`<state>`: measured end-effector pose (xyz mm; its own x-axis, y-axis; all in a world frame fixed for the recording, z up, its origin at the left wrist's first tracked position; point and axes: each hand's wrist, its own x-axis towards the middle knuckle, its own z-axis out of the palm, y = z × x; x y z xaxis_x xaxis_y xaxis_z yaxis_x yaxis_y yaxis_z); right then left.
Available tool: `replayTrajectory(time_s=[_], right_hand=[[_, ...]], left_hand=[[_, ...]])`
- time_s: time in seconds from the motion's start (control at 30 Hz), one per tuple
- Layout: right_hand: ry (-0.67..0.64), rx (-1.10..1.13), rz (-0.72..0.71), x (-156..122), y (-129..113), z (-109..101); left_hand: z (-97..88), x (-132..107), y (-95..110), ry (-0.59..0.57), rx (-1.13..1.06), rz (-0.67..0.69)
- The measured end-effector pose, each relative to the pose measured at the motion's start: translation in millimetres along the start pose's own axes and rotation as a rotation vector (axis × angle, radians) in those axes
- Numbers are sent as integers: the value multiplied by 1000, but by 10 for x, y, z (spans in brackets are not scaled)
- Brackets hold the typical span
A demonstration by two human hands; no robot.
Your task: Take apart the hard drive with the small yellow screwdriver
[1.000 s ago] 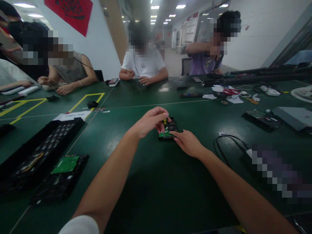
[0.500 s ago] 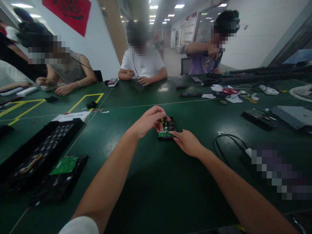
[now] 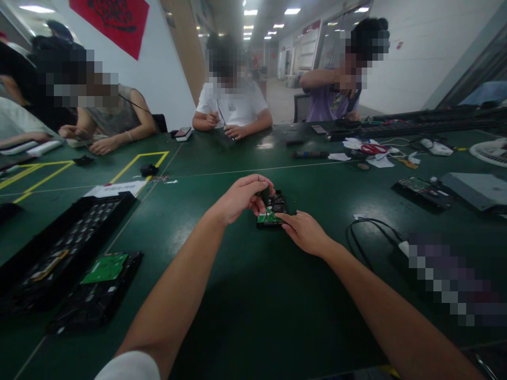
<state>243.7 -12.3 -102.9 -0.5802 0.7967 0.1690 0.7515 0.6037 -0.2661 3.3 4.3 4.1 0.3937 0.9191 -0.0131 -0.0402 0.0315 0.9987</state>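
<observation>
A small black hard drive (image 3: 273, 211) with a green circuit board on top lies on the green table (image 3: 245, 295), straight ahead of me. My left hand (image 3: 242, 197) hovers over its near left corner, fingers curled tight round a small dark tool with a yellowish part that stands on the drive. My right hand (image 3: 304, 231) rests flat on the table at the drive's right edge, fingertips touching it and holding it steady.
A long black tray (image 3: 59, 248) and another drive with a green board (image 3: 99, 287) lie at the left. A black cable (image 3: 370, 237) loops at the right, with more drives (image 3: 423, 191) beyond. Several people sit along the far side.
My left hand's fingers have closed a little further over the tool, so its yellow part is nearly hidden. My right hand and the drive have stayed where they were.
</observation>
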Motion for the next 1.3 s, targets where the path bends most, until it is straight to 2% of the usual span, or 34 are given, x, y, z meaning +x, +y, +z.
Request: replayTrajectory(time_s=[0.43,1.3], right_hand=[[11,12,9,-5,-15,7],[27,34,65,-6,-11,12]], left_hand=[[-7,12,-24,35,-34,-14],[-15,13,-25,19,-42,-13]])
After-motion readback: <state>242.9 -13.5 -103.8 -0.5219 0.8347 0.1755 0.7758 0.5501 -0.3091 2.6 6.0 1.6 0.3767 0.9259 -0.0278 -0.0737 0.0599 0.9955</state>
